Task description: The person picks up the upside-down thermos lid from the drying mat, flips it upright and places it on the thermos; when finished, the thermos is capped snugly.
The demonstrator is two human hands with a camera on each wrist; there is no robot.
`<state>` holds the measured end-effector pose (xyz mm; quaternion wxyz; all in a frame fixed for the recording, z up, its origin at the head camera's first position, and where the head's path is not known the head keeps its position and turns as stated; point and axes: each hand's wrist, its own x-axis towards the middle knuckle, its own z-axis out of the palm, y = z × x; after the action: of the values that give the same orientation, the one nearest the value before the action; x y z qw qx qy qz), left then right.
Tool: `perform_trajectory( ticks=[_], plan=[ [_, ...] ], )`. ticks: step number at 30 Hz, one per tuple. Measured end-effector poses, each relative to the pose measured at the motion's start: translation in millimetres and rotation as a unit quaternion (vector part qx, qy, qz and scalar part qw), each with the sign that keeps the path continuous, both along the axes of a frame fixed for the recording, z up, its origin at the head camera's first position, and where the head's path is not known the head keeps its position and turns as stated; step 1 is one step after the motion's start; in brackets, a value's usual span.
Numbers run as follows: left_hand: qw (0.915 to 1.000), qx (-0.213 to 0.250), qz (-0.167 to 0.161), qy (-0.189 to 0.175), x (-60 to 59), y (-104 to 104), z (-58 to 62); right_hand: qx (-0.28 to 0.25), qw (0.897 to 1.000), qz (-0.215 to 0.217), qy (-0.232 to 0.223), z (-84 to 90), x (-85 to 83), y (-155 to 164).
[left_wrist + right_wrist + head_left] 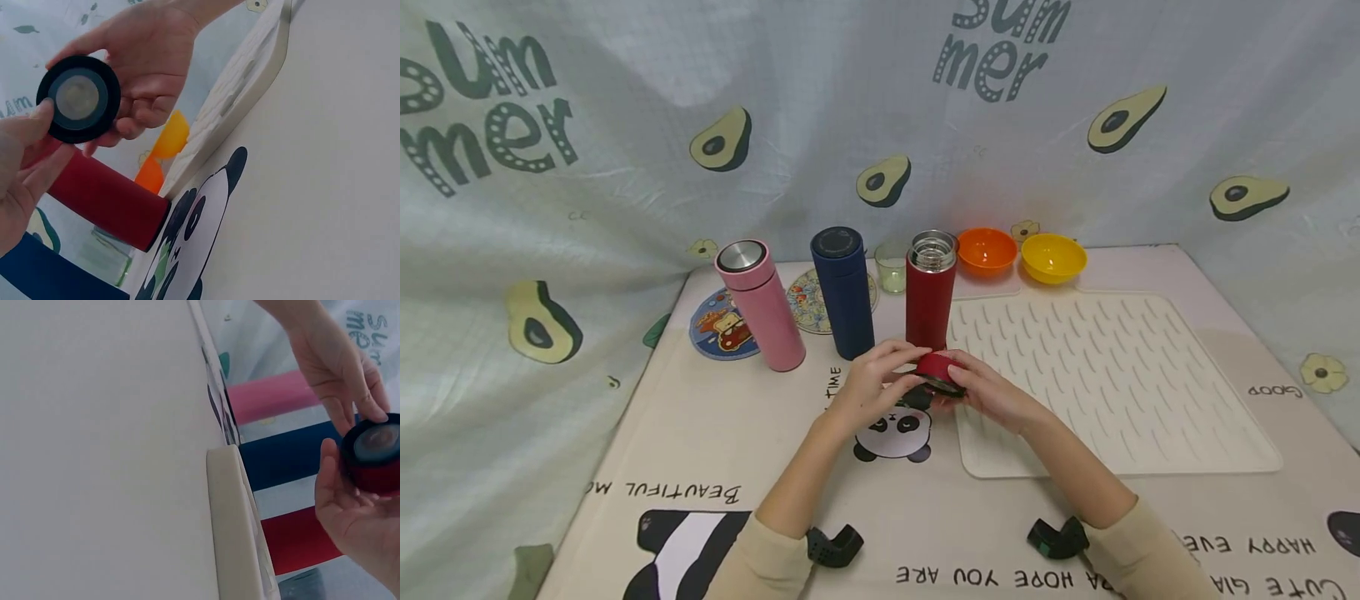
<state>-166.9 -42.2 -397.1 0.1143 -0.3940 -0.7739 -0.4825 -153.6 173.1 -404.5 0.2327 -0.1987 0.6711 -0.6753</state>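
Between both hands is a red bottle lid (937,369) with a black rim, raised above the table and tilted. In the left wrist view the underside of the lid (77,99) shows a pale round centre. My left hand (874,385) pinches it from the left with thumb and fingers. The right hand (992,390) grips its other side, fingers curled around it in the right wrist view. Just behind the hands stands the red thermos (930,292), uncapped, its steel mouth showing. The navy thermos (842,293) and the pink thermos (762,307), both capped, stand to its left.
A cream ribbed mat (1097,375) covers the table's right side. Orange bowl (987,252) and yellow bowl (1053,258) sit at the back, beside a glass cup (891,268). Round coasters, one blue (709,325) and one patterned (808,304), lie behind the pink and navy thermoses.
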Motion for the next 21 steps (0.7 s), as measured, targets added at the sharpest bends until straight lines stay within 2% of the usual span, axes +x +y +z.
perform_trajectory(
  ticks=[4, 7, 11, 16, 21],
  plan=[
    [0.9980, 0.009, -0.003, 0.062, -0.1, -1, 3.1, 0.027, 0.999, -0.005, 0.034, 1.8, 2.6, -1],
    [0.9963, 0.012, -0.003, 0.086, 0.0, -2, 5.9, 0.033, 0.998, -0.015, 0.053, 5.5, 4.7, -2],
    [0.9961, 0.011, 0.001, 0.088, 0.2, -2, 6.7, 0.042, 0.995, -0.042, 0.076, 9.5, 5.9, -2],
    [0.9963, 0.001, 0.004, 0.086, -1.2, -4, 6.6, 0.075, 0.986, -0.075, 0.127, 13.0, 5.7, 0],
    [0.9973, -0.008, 0.042, 0.059, -2.9, -5, 8.0, 0.106, 0.972, -0.099, 0.186, 21.4, 6.4, 0]
  ],
)
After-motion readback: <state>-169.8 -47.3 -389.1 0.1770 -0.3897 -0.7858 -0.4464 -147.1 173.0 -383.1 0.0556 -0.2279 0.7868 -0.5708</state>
